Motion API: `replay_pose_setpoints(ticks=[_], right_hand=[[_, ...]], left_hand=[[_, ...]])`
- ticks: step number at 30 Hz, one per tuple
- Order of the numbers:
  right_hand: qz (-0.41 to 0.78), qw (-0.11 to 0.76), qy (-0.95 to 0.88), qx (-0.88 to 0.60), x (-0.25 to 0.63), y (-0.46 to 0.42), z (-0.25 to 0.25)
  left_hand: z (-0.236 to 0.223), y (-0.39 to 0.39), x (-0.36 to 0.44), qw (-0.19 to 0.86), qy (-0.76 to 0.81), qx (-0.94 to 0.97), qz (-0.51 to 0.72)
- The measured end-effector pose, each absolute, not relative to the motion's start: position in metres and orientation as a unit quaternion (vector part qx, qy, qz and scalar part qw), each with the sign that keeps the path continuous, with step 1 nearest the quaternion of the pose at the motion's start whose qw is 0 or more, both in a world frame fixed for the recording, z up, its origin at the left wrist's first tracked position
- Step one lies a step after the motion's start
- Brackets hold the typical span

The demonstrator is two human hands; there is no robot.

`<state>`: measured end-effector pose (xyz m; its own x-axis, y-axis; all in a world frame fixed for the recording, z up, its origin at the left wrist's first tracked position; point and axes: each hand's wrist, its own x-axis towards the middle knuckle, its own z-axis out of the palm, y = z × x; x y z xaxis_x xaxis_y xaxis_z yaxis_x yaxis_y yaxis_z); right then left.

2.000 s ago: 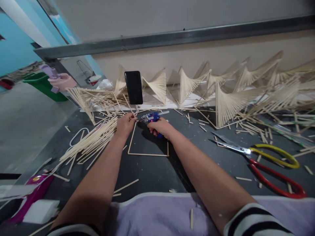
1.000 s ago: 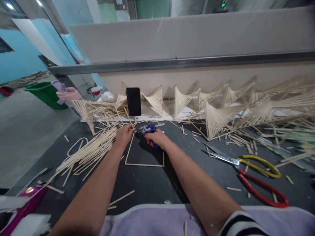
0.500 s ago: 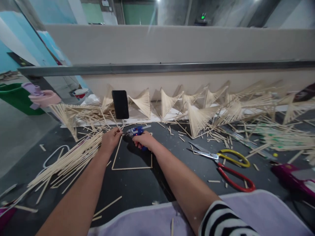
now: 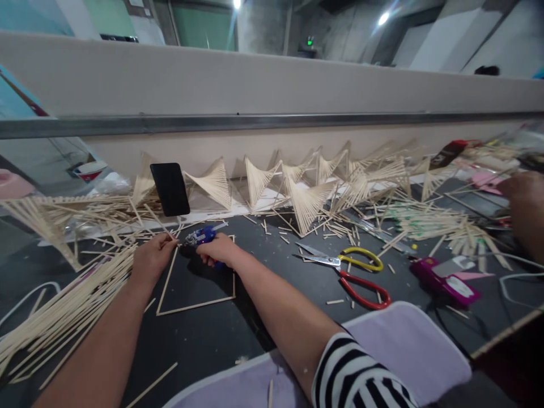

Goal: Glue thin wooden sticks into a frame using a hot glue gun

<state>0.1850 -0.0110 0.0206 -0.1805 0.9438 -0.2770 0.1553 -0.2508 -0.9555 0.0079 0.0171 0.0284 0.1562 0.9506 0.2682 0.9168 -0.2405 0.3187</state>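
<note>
My left hand is closed in a pinch on a thin wooden stick that slants up and left, at the far left corner of a four-sided stick frame. Wrapped round a blue hot glue gun, my right hand hovers over the frame's far side. The gun's nozzle points left, close to my left fingertips. Whether it touches the stick, I cannot tell. Part of the frame's far side is hidden behind my right hand and the gun. Beside my left forearm lies a pile of loose sticks.
Scissors with yellow and red handles lie right of my right forearm. Fanned stick models line the back, beside a black phone. A magenta tool, a lilac cloth and another person's hand are rightward.
The view has swung to the right, so everything appears shifted left and another person's hand shows at the right edge. Both my hands keep their holds at the same frame corner.
</note>
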Motion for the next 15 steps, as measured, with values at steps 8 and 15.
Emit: replay_pose_setpoints(ticks=[8, 15], right_hand=[[0.584, 0.331, -0.504, -0.543, 0.186, -0.01, 0.023], [0.597, 0.322, -0.513, -0.526, 0.183, 0.005, 0.01]], left_hand=[[0.029, 0.02, 0.007, 0.034, 0.625, 0.757, 0.187], [0.037, 0.023, 0.006, 0.059, 0.636, 0.751, 0.168]])
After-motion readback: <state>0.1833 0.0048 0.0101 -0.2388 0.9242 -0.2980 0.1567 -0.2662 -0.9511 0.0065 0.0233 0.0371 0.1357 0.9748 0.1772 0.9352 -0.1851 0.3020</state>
